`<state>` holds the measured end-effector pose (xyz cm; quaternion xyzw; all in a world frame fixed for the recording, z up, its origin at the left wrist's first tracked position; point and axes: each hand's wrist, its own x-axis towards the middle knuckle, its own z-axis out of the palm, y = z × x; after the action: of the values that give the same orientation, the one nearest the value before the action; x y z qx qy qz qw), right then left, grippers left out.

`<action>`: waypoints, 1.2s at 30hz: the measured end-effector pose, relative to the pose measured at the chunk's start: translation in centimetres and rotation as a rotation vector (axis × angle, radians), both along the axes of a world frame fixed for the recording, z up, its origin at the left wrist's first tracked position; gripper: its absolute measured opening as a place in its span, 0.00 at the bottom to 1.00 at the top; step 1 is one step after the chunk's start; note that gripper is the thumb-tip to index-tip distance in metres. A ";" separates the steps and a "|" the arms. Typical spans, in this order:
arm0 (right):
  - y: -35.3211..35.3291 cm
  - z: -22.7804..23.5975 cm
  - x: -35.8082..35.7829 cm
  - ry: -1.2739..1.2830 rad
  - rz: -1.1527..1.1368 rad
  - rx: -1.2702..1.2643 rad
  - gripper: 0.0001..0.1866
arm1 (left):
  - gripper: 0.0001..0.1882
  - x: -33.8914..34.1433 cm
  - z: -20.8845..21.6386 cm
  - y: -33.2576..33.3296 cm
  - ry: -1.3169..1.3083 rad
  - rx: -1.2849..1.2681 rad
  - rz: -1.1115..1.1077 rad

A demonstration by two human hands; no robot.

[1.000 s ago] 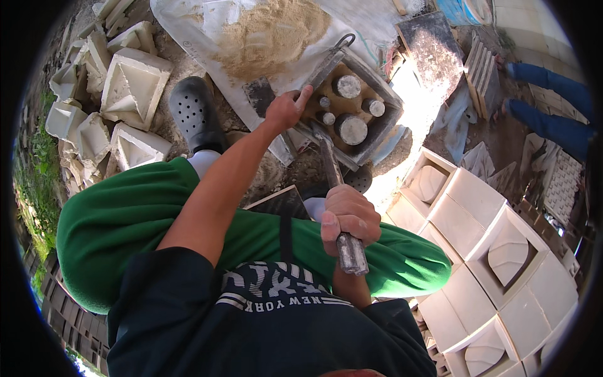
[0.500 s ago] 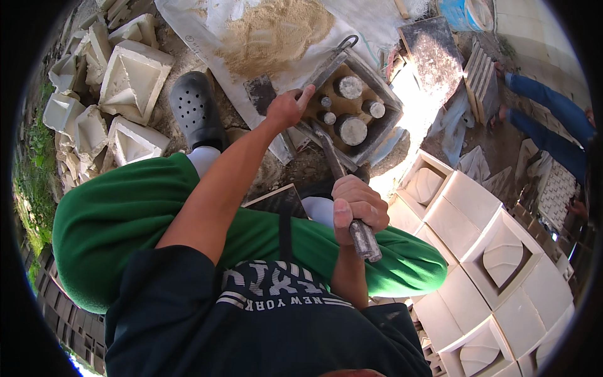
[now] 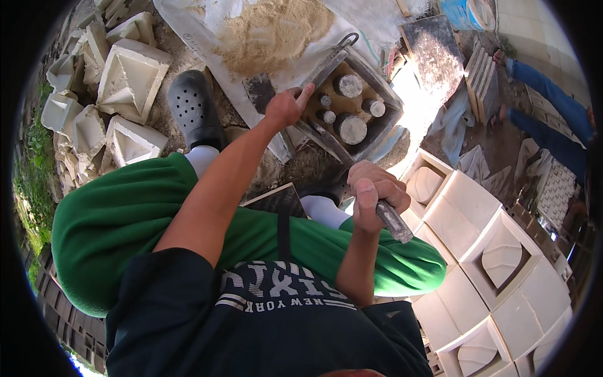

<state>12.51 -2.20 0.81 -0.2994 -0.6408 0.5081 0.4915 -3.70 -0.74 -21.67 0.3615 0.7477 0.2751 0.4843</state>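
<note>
A grey, worn box frame lies on the ground ahead of me, with sandy material inside. Several round, pale-topped cylinders of different sizes stand up in it. My left hand is closed on the box's left corner, its thumb raised along the edge. My right hand wraps around a long grey bar, whose thick near end sticks out below the fist. The far part of the bar reaches toward the box's near wall; its tip is hard to tell from that wall.
A sand pile spreads over a white sheet at the back. Broken pale blocks heap at left. Pale hollow blocks are stacked at right. A dark board leans near a blue bucket. Another person's legs show at far right.
My right hand has moved right and slightly up, swinging the near end of the bar to the right. My left hand has stayed on the box corner.
</note>
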 end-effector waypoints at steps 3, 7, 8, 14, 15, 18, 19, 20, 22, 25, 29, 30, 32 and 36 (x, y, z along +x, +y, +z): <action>0.6 0.4 0.4 0.020 -0.013 -0.062 0.11 | 0.43 -0.1 -0.1 0.1 0.010 -0.042 -0.022; -1.0 2.3 0.7 0.064 0.028 -0.001 0.10 | 0.42 0.1 -0.3 -0.1 0.007 -0.020 0.001; -1.6 2.4 0.4 0.031 0.043 0.039 0.11 | 0.41 0.1 -0.4 -0.2 0.028 0.012 0.019; -1.8 2.7 -1.0 -0.025 0.001 0.084 0.10 | 0.43 -0.2 -0.1 0.3 -0.013 -0.084 -0.046; -1.3 2.6 -1.0 -0.025 -0.005 0.068 0.11 | 0.43 -0.1 -0.2 0.2 -0.012 -0.085 -0.050; 0.5 0.4 -0.9 -0.027 -0.013 0.027 0.12 | 0.43 -0.1 -0.4 0.1 0.036 -0.034 -0.022; 0.9 -0.2 -0.8 -0.030 -0.014 0.001 0.13 | 0.43 -0.1 -0.3 0.2 0.030 -0.046 -0.036; 0.9 -0.1 -0.4 -0.036 -0.018 -0.011 0.14 | 0.43 -0.1 -0.3 0.2 0.025 -0.059 -0.049; 0.5 0.1 -0.4 -0.015 -0.023 -0.003 0.13 | 0.44 -0.2 -0.5 0.1 0.026 -0.058 -0.043; -0.9 1.2 -0.3 -0.010 0.012 0.008 0.13 | 0.44 0.0 -0.4 0.2 0.026 -0.048 -0.040; -2.0 -0.2 -0.6 -0.039 0.020 0.091 0.12 | 0.44 -0.3 -0.1 0.2 0.024 -0.066 -0.061; -1.9 0.0 -1.0 -0.034 0.028 0.105 0.12 | 0.44 -0.3 -0.2 0.1 0.026 -0.067 -0.058; -1.9 -0.1 -1.2 -0.026 0.041 0.118 0.12 | 0.42 -0.1 -0.4 0.0 0.003 -0.015 -0.002; -2.4 -0.4 -0.9 -0.009 0.018 0.117 0.12 | 0.42 0.1 0.2 0.1 0.001 -0.007 0.021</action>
<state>11.59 -4.57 0.39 -0.2667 -0.6744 0.4727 0.5006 -3.60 -0.67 -21.45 0.3520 0.7528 0.2774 0.4822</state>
